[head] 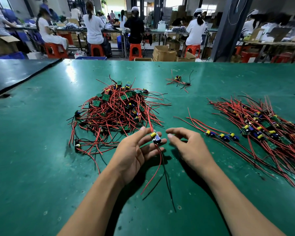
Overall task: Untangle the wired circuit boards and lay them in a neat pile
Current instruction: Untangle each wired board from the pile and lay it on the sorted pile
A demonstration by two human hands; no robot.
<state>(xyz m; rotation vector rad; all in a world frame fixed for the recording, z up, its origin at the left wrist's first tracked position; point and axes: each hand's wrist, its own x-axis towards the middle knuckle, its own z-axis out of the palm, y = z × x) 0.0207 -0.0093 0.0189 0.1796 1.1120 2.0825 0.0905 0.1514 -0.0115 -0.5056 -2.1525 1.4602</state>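
A tangled heap of wired circuit boards (116,108), green boards with red and black leads, lies left of centre on the green table (41,167). To the right, a sorted pile (266,128) lies with its boards side by side and leads aligned; three more boards (221,135) sit in a row at its near edge. My left hand (134,154) is palm up with fingers nearly straight. One board (155,138) with a yellow capacitor lies across its fingertips, leads hanging toward me. My right hand (187,147) hovers just right of that board, fingers loosely curled, holding nothing.
A small separate cluster of wired boards (179,80) lies further back on the table. A dark mat (12,74) covers the far left corner. Beyond the table's far edge, several people sit on red stools at other benches among cardboard boxes.
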